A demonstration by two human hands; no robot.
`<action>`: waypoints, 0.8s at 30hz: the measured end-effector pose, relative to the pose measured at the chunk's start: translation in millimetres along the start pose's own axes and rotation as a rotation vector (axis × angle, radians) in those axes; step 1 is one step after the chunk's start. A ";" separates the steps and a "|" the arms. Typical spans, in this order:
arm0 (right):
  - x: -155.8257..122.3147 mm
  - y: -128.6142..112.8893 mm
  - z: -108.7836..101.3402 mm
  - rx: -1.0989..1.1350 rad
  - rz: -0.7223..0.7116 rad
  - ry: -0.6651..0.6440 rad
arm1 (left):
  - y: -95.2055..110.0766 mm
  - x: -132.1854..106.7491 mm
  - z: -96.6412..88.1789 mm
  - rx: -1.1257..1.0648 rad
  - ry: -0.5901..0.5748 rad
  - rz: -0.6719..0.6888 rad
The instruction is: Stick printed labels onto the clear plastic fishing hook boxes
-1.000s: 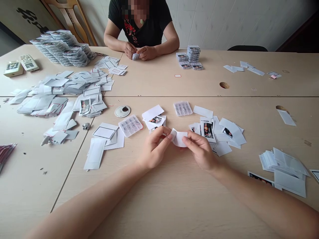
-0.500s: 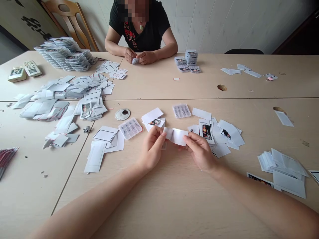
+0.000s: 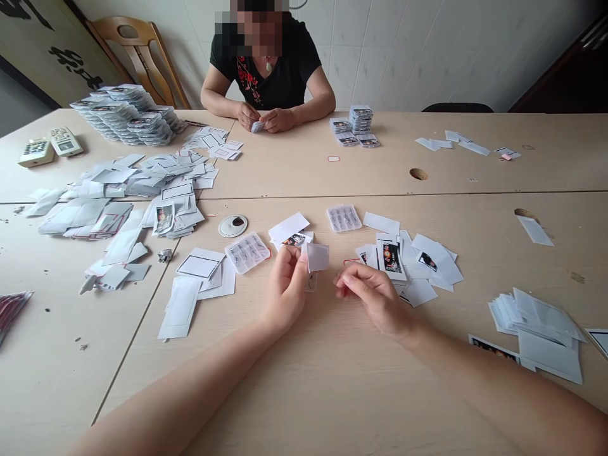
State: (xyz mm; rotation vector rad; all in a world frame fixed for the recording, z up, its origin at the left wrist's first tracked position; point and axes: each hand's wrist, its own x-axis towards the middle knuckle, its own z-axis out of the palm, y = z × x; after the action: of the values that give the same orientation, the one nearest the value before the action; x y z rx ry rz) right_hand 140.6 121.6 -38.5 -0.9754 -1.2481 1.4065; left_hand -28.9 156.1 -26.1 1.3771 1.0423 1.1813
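Note:
My left hand (image 3: 289,278) pinches a small folded white paper card (image 3: 318,258) between thumb and fingers, above the middle of the table. To its right, my right hand (image 3: 370,291) is apart from the card, with its fingers curled together and nothing showing in them. Beneath the left fingertips, a clear plastic piece (image 3: 311,282) is partly hidden. A clear compartment box (image 3: 247,252) with small parts lies left of my left hand, and a second such box (image 3: 344,218) lies beyond the hands. Printed cards (image 3: 392,258) are spread just behind my right hand.
Heaps of white paper cards (image 3: 137,183) cover the left side. Stacked filled boxes (image 3: 123,114) stand at the back left, with smaller stacks (image 3: 360,120) opposite. A person (image 3: 266,76) across the table holds a small item. White sheets (image 3: 541,329) lie at right.
The white paper card, held spread by both hands before, is now folded smaller in my left hand. My right hand has let go and drawn slightly away with its fingers curled.

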 end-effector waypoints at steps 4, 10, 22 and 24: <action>0.7 -6.6 2.8 -0.036 0.003 -0.010 | -1.3 -2.6 1.8 0.113 -0.121 0.172; 0.5 -6.5 7.7 -0.130 -0.050 -0.028 | -3.7 -2.7 -0.7 0.343 -0.193 0.409; 3.3 -4.1 6.4 -0.131 -0.058 0.002 | -5.6 -2.4 1.2 -0.116 -0.047 0.041; 2.6 -3.2 6.0 -0.123 -0.032 0.004 | -5.9 -1.3 1.4 -0.183 -0.034 0.002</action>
State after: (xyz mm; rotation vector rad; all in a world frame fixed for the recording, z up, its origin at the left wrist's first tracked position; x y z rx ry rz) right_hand 134.8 123.0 -34.3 -1.0370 -1.3543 1.3148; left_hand -27.6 155.4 -32.2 1.2506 0.8860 1.2192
